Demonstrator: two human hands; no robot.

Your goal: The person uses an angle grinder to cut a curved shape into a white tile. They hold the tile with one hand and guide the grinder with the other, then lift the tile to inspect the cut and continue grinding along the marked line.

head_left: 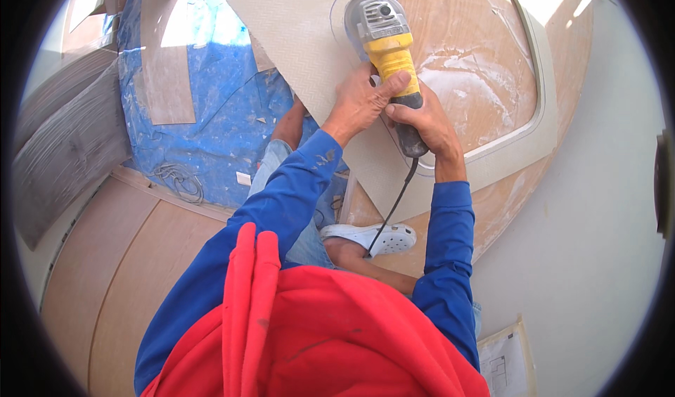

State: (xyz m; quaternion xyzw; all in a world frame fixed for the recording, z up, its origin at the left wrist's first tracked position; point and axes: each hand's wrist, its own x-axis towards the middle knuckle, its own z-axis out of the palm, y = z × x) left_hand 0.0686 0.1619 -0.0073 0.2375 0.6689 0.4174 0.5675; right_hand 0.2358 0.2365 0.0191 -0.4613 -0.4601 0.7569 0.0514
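Note:
A yellow and black angle grinder [391, 51] with a grey metal head is held in both my hands over a pale textured panel [302, 28]. Its head lies at the left edge of a large rounded opening cut in that panel. My left hand [362, 100] is closed round the yellow body from the left. Lower down, my right hand [430, 119] grips the dark rear end. The black cord [402, 199] runs from the tool's back down past my shoe. The disc is mostly hidden under the head, so I cannot tell whether it spins.
Dusty wood [464, 80] shows through the opening. A blue sheet [218, 109] with board scraps [166, 59] and a coiled cable [179, 179] covers the floor at left. My white clog [383, 239] rests below the panel. A pale wall [583, 256] stands at right, near a paper drawing [508, 362].

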